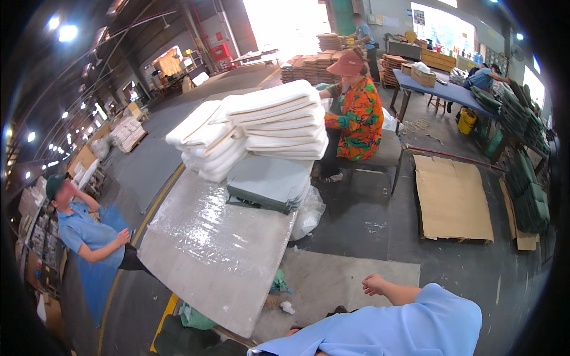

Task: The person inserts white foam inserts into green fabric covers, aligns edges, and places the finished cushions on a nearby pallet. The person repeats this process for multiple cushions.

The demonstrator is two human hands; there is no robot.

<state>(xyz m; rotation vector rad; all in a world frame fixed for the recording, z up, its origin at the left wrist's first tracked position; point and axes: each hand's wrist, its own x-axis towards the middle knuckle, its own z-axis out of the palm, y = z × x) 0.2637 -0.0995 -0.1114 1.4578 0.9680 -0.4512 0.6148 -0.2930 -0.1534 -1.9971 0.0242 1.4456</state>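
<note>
My right hand (373,286) hangs in front of my light blue shirt, above the floor. Its fingers are loosely curled and nothing shows in them. Of my left side, only a small bit of skin (293,332) appears beside the shirt at the lower edge; its fingers are hidden. Left of my right hand, and apart from it, stands a pale table (219,291) with a shiny, plastic-like covering. At its far end lies a stack of grey-green flat pieces (267,179). Behind it rise two piles of folded white padding (276,115), thick and soft-looking.
A person in an orange patterned top (361,118) sits beyond the table; another in blue (92,234) stands left. A clear plastic bag (309,213) sits by the table's right edge. Flat cardboard (454,199) lies right, near dark green bundles (527,202) and a blue-topped table (439,91).
</note>
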